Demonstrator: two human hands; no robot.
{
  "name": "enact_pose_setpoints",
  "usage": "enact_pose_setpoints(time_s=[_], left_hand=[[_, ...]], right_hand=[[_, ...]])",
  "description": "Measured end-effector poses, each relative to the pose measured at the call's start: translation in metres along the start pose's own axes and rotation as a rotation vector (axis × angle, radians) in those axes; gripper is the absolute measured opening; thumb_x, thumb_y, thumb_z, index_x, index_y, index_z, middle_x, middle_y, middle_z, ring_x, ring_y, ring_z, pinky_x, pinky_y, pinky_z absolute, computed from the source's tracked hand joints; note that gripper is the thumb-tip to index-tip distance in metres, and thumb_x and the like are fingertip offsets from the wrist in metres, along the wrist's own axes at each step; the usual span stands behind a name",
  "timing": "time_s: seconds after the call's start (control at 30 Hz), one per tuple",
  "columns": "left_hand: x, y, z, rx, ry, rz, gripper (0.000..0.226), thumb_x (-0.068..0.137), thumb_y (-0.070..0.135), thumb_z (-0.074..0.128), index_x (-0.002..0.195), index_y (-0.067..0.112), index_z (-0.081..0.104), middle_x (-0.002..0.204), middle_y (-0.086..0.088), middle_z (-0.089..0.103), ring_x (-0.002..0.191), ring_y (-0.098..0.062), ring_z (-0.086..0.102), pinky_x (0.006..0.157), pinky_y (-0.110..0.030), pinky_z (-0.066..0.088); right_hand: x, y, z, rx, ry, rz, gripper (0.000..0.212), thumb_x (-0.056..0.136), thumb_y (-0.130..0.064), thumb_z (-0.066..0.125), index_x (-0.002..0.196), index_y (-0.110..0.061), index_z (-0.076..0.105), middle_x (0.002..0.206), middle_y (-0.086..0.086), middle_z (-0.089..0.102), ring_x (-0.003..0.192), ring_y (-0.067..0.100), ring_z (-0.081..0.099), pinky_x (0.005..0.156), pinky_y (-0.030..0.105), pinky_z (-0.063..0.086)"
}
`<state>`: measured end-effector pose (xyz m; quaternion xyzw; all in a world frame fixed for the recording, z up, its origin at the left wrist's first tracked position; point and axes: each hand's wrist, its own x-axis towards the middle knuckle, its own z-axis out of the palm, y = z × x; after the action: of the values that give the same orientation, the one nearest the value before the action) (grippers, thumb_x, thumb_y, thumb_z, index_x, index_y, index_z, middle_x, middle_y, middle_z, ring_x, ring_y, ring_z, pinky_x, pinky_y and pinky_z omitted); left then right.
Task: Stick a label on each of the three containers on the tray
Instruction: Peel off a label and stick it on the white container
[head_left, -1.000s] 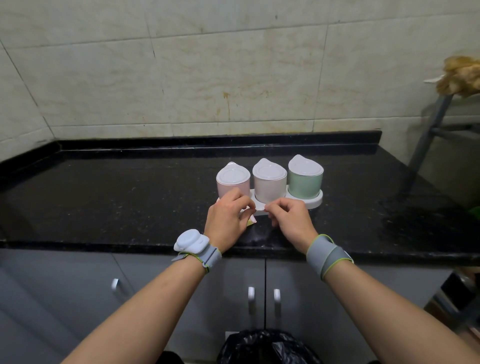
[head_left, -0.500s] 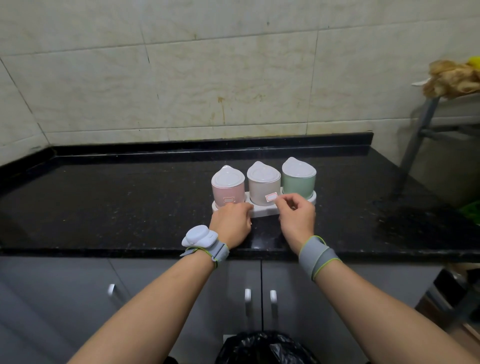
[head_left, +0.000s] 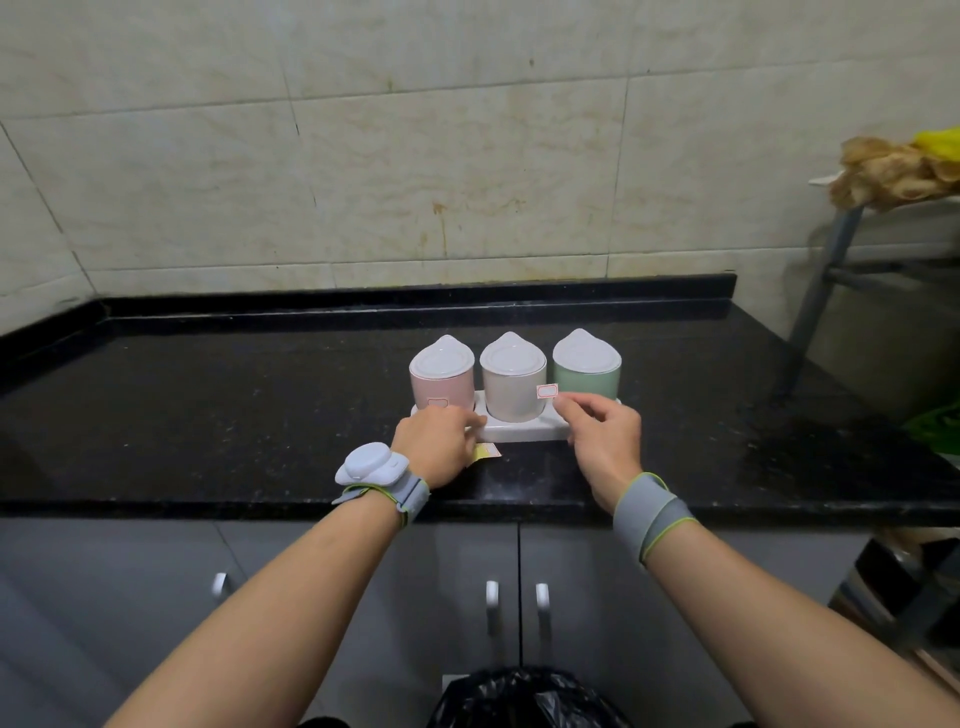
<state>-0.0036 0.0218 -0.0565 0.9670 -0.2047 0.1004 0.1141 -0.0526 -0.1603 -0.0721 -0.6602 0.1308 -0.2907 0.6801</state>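
Three lidded containers stand in a row on a white tray (head_left: 524, 430): pink (head_left: 440, 375), beige (head_left: 511, 387) and green (head_left: 589, 382). The pink one carries a small red-bordered label (head_left: 438, 402) low on its front. My right hand (head_left: 605, 441) pinches another small label (head_left: 547, 391) at its fingertips, level with the gap between the beige and green containers. My left hand (head_left: 434, 447) lies curled against the tray's left front corner. It holds a yellow label sheet (head_left: 488, 451) down on the counter; only the sheet's corner shows.
The tray sits on a black stone counter (head_left: 234, 415) backed by a tiled wall. Grey cabinet doors (head_left: 519, 592) are below, with a black rubbish bag (head_left: 524, 699) at my feet. A metal rack (head_left: 826, 275) holding a rag stands at the right.
My right hand lifted from beside the left hand to the containers, carrying a label that now sits further right, toward the green container. My left hand stayed low by the tray. The view shifted slightly.
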Motion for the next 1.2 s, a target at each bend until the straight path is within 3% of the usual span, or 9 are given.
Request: enact_pose_setpoints(time_s=[0.13, 0.27, 0.33, 0.43, 0.6, 0.73, 0.97, 1.2], left_hand=[[-0.002, 0.004, -0.005, -0.07, 0.064, 0.015, 0.028, 0.09, 0.034, 0.049, 0.115, 0.033, 0.063, 0.109, -0.003, 0.07, 0.107, -0.033, 0.06, 0.082, -0.039, 0.047], [0.003, 0.011, -0.018, -0.27, 0.229, -0.011, 0.022, 0.084, 0.025, 0.053, 0.105, 0.028, 0.052, 0.084, 0.002, 0.065, 0.088, -0.032, 0.06, 0.07, -0.035, 0.043], [0.007, 0.016, -0.027, -0.313, 0.199, 0.011, 0.035, 0.082, 0.022, 0.052, 0.115, 0.032, 0.046, 0.074, 0.007, 0.059, 0.084, -0.029, 0.059, 0.068, -0.036, 0.047], [0.015, 0.022, -0.034, -0.295, 0.071, 0.039, 0.058, 0.085, 0.023, 0.052, 0.138, 0.037, 0.035, 0.087, 0.0, 0.065, 0.096, -0.028, 0.058, 0.081, -0.044, 0.051], [0.024, 0.027, -0.028, -0.303, -0.011, 0.034, 0.055, 0.09, 0.025, 0.054, 0.142, 0.032, 0.037, 0.113, -0.01, 0.067, 0.112, -0.031, 0.056, 0.093, -0.046, 0.047], [0.026, 0.029, -0.024, -0.328, 0.008, 0.036, 0.052, 0.09, 0.026, 0.055, 0.14, 0.031, 0.04, 0.111, -0.014, 0.067, 0.109, -0.033, 0.057, 0.09, -0.045, 0.048], [0.028, 0.027, -0.021, -0.366, 0.043, 0.04, 0.048, 0.09, 0.028, 0.058, 0.136, 0.031, 0.045, 0.102, -0.015, 0.069, 0.102, -0.034, 0.059, 0.088, -0.044, 0.049], [0.028, 0.028, -0.018, -0.403, 0.07, 0.033, 0.046, 0.088, 0.027, 0.06, 0.133, 0.031, 0.046, 0.099, -0.015, 0.069, 0.098, -0.034, 0.06, 0.086, -0.046, 0.05]], right_hand=[[-0.005, -0.002, 0.003, -0.017, -0.116, -0.049, 0.007, 0.079, -0.015, 0.071, 0.079, -0.019, 0.076, 0.057, -0.017, 0.063, 0.053, -0.002, 0.05, 0.067, 0.026, 0.042], [-0.005, -0.003, 0.006, -0.108, -0.216, -0.119, 0.012, 0.082, -0.013, 0.068, 0.09, -0.016, 0.076, 0.075, 0.001, 0.066, 0.059, 0.005, 0.049, 0.07, 0.027, 0.042], [-0.002, -0.002, 0.007, -0.155, -0.256, -0.144, 0.015, 0.084, -0.012, 0.067, 0.093, -0.02, 0.076, 0.082, 0.005, 0.066, 0.059, 0.011, 0.048, 0.069, 0.027, 0.042], [0.001, 0.002, 0.006, -0.171, -0.282, -0.158, 0.022, 0.084, -0.009, 0.064, 0.095, -0.026, 0.074, 0.087, 0.005, 0.066, 0.059, 0.013, 0.047, 0.068, 0.029, 0.042], [0.003, 0.01, 0.005, -0.17, -0.314, -0.169, 0.033, 0.085, -0.005, 0.062, 0.092, -0.037, 0.071, 0.089, 0.0, 0.066, 0.061, 0.006, 0.05, 0.069, 0.029, 0.044], [0.006, 0.015, 0.005, -0.175, -0.311, -0.173, 0.032, 0.086, -0.005, 0.061, 0.094, -0.033, 0.073, 0.085, -0.007, 0.064, 0.064, 0.004, 0.051, 0.071, 0.03, 0.043], [0.007, 0.017, 0.005, -0.215, -0.317, -0.17, 0.026, 0.087, -0.004, 0.059, 0.1, -0.02, 0.074, 0.092, -0.001, 0.065, 0.064, 0.003, 0.052, 0.073, 0.03, 0.045], [0.006, 0.015, 0.004, -0.238, -0.322, -0.186, 0.028, 0.087, -0.002, 0.058, 0.102, -0.019, 0.073, 0.085, -0.007, 0.063, 0.055, 0.009, 0.051, 0.064, 0.028, 0.045]])
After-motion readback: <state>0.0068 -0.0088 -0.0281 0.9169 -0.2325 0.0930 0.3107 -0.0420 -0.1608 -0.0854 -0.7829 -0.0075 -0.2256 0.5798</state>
